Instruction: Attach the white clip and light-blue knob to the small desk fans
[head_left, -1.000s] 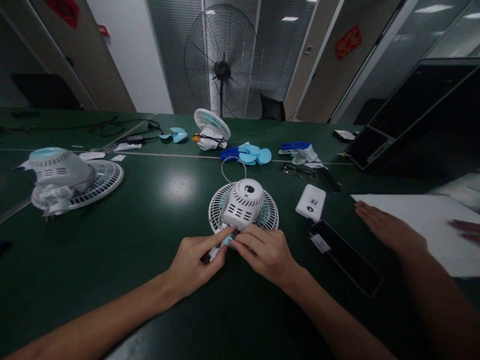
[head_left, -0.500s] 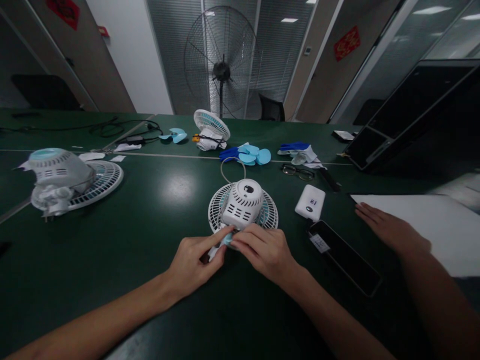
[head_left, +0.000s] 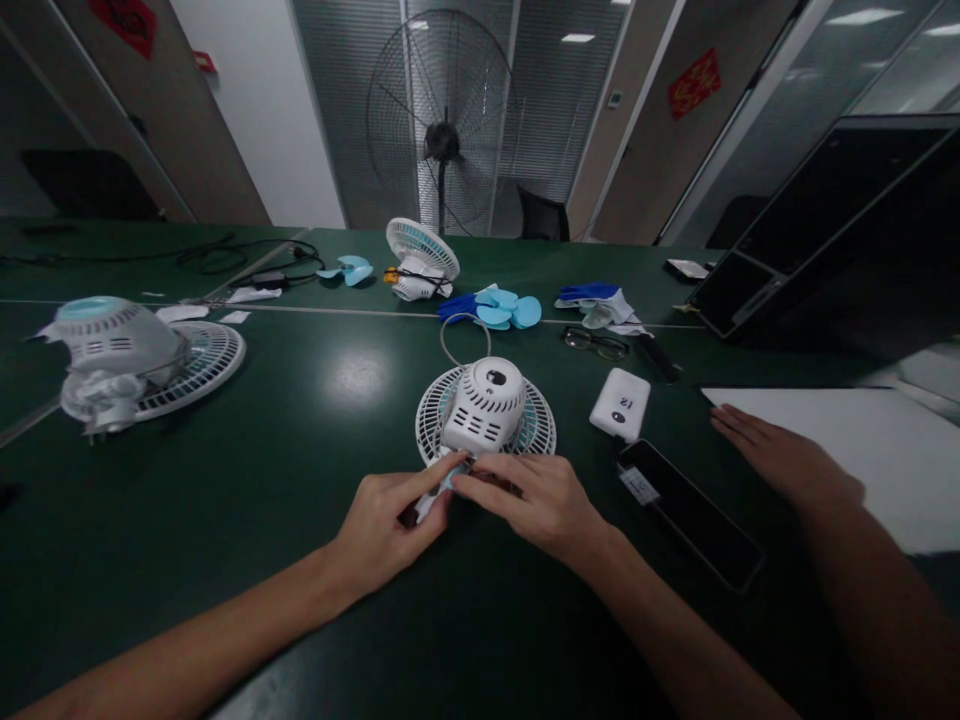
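A small white fan (head_left: 484,410) lies in front of me, its round grille (head_left: 541,425) down on the table and its slotted motor housing facing up. At its near end sticks out a white and light-blue piece (head_left: 429,503), partly covered by my fingers. My left hand (head_left: 397,525) pinches this piece between thumb and fingers. From the right, my right hand (head_left: 536,500) is closed at the same piece, its fingertips touching the light-blue part. Exactly what lies beneath the right fingers is hidden.
Another small fan (head_left: 120,345) lies left, and a third (head_left: 420,262) stands farther back. Light-blue fan blades (head_left: 510,310), gloves (head_left: 600,305), glasses (head_left: 596,343), a white power bank (head_left: 621,403) and a black phone (head_left: 690,515) are around. Another person's hand (head_left: 787,460) rests on white paper (head_left: 900,450).
My right fingers have shifted slightly left over the light-blue part and covered more of it. My left hand and the fan have stayed in place.
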